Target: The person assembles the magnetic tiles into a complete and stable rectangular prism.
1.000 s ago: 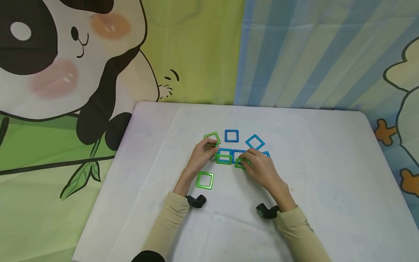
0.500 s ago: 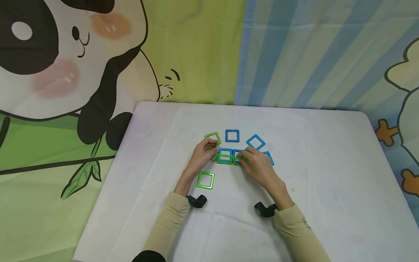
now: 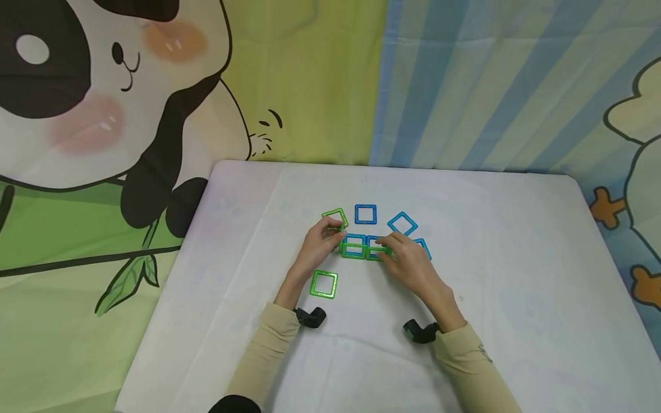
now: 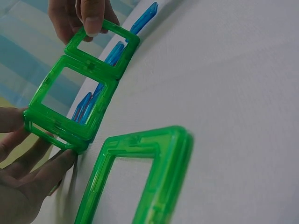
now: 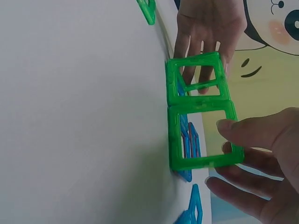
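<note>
Two green square magnetic tile frames stand upright edge to edge at the front of two flat blue tiles (image 3: 356,235). My right hand (image 3: 413,269) pinches the right green tile (image 5: 175,135) between thumb and fingers, thumb on its near face. With thumb and fingers, my left hand (image 3: 317,246) holds a green side tile (image 4: 44,134) at the left end, set at an angle to the left upright tile (image 5: 172,79). The lower edges of the blue tiles are partly hidden behind the green ones.
A loose green square tile (image 3: 323,296) lies in front of the left hand. Behind are another green tile (image 3: 334,211), a blue square (image 3: 365,206) and a turned blue square (image 3: 403,214). One more blue tile (image 3: 426,249) lies partly behind the right hand on the white table (image 3: 516,258).
My right hand has shifted slightly left with its green tile, closing the gap to the left upright tile; the two now touch. The left hand stays in place.
</note>
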Demonstrator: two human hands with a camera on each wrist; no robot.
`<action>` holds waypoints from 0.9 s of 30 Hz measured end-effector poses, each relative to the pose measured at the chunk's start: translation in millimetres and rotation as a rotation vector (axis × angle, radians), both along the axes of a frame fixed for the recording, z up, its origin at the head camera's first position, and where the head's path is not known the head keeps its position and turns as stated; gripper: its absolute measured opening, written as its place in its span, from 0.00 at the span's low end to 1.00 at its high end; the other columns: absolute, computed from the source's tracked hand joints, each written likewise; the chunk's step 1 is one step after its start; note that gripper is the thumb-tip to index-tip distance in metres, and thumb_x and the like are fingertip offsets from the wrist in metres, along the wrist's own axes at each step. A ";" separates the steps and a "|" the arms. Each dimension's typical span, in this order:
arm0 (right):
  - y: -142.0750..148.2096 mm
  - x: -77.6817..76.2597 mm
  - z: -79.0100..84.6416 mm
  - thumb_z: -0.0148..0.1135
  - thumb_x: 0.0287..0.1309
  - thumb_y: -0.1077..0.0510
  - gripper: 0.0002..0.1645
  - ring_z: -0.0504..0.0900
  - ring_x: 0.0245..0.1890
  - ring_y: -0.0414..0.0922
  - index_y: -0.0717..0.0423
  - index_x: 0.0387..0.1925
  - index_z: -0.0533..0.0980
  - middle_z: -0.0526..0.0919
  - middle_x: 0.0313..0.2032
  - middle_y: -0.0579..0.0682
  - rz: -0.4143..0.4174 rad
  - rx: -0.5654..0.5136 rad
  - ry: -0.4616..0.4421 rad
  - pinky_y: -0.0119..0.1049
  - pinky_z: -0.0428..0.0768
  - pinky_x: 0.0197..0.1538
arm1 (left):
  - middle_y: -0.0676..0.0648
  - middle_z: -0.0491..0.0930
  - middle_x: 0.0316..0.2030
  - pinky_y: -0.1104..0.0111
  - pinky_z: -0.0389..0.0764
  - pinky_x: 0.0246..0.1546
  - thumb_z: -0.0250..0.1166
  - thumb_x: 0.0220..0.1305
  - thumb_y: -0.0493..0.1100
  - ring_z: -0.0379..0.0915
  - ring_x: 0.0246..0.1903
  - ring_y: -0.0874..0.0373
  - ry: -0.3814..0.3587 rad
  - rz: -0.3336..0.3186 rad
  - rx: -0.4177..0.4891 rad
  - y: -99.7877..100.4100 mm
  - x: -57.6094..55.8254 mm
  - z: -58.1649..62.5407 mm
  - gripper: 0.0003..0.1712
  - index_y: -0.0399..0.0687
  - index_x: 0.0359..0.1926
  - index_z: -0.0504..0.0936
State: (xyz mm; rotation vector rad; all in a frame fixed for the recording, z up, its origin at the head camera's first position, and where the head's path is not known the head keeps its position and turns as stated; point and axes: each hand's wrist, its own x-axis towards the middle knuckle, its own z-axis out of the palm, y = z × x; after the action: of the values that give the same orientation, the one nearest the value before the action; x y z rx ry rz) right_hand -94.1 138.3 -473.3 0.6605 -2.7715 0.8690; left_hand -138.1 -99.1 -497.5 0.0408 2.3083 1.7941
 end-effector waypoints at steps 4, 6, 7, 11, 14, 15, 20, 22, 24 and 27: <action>8.9 3.9 -0.4 0.76 0.56 0.65 0.18 0.86 0.41 0.51 0.63 0.48 0.84 0.86 0.45 0.56 -0.020 0.019 -0.003 0.46 0.86 0.40 | 0.45 0.79 0.62 0.57 0.82 0.57 0.66 0.72 0.45 0.77 0.62 0.50 0.006 -0.002 0.002 -0.6 0.3 0.4 0.21 0.42 0.61 0.78; 14.5 5.3 -1.9 0.74 0.56 0.67 0.17 0.85 0.42 0.51 0.63 0.48 0.84 0.86 0.46 0.57 -0.029 0.027 0.004 0.47 0.86 0.41 | 0.44 0.79 0.62 0.57 0.82 0.57 0.66 0.72 0.45 0.77 0.62 0.50 0.010 -0.003 0.006 -0.9 0.4 0.5 0.21 0.42 0.61 0.78; 17.3 5.7 -3.1 0.73 0.57 0.67 0.16 0.85 0.42 0.52 0.63 0.48 0.84 0.86 0.46 0.57 -0.034 0.032 0.008 0.47 0.85 0.42 | 0.44 0.79 0.62 0.57 0.82 0.56 0.66 0.72 0.45 0.77 0.62 0.50 0.011 -0.003 0.008 -1.0 0.5 0.5 0.21 0.42 0.61 0.78; 28.5 6.9 -8.9 0.70 0.59 0.69 0.13 0.85 0.45 0.54 0.63 0.47 0.84 0.86 0.46 0.57 -0.052 0.037 0.015 0.50 0.85 0.46 | 0.44 0.79 0.62 0.57 0.82 0.56 0.66 0.72 0.45 0.77 0.62 0.50 0.012 -0.006 0.009 -1.1 0.9 0.5 0.21 0.42 0.61 0.78; 34.5 7.2 -12.8 0.72 0.58 0.69 0.14 0.84 0.48 0.56 0.63 0.47 0.84 0.86 0.46 0.58 -0.077 0.040 0.023 0.52 0.85 0.48 | 0.45 0.79 0.61 0.57 0.82 0.57 0.66 0.72 0.45 0.77 0.62 0.50 0.009 -0.007 0.006 -1.0 1.1 0.3 0.21 0.42 0.61 0.78; 35.9 7.2 -13.8 0.72 0.58 0.69 0.14 0.84 0.48 0.56 0.64 0.47 0.84 0.86 0.46 0.58 -0.091 0.041 0.024 0.52 0.85 0.47 | 0.45 0.80 0.61 0.57 0.82 0.57 0.65 0.72 0.45 0.77 0.62 0.50 0.008 -0.006 0.003 -1.0 1.2 0.3 0.21 0.42 0.61 0.78; 38.6 7.2 -17.9 0.73 0.58 0.66 0.16 0.82 0.44 0.58 0.66 0.47 0.83 0.84 0.45 0.62 -0.254 0.055 0.009 0.53 0.84 0.41 | 0.44 0.80 0.61 0.56 0.82 0.57 0.65 0.73 0.45 0.77 0.62 0.50 0.007 -0.004 -0.007 -1.4 2.6 1.9 0.20 0.44 0.61 0.78; 38.4 7.8 -18.7 0.74 0.58 0.62 0.20 0.80 0.43 0.59 0.68 0.50 0.81 0.82 0.45 0.64 -0.338 0.068 -0.018 0.54 0.83 0.39 | 0.44 0.80 0.61 0.56 0.82 0.57 0.65 0.73 0.45 0.77 0.62 0.49 0.008 -0.004 -0.010 -1.4 3.0 2.1 0.20 0.44 0.61 0.78; 37.7 8.4 -18.7 0.75 0.59 0.58 0.26 0.78 0.43 0.61 0.70 0.53 0.78 0.79 0.47 0.67 -0.401 0.085 -0.059 0.55 0.82 0.39 | 0.44 0.80 0.61 0.56 0.81 0.58 0.65 0.73 0.45 0.77 0.62 0.49 0.007 -0.006 -0.010 -1.4 2.9 1.9 0.20 0.44 0.61 0.78; 36.1 8.6 -18.0 0.75 0.59 0.51 0.36 0.76 0.45 0.63 0.73 0.58 0.74 0.76 0.50 0.71 -0.459 0.125 -0.145 0.57 0.81 0.41 | 0.44 0.80 0.61 0.56 0.81 0.58 0.65 0.73 0.45 0.77 0.62 0.50 0.002 -0.006 -0.009 -1.0 1.9 0.3 0.20 0.44 0.61 0.78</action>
State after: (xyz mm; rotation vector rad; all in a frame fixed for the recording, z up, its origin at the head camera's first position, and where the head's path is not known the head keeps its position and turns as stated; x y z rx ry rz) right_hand -85.5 174.4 -491.3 -0.0366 -2.9366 0.6703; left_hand -136.2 -100.1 -497.2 0.0488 2.3151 1.7814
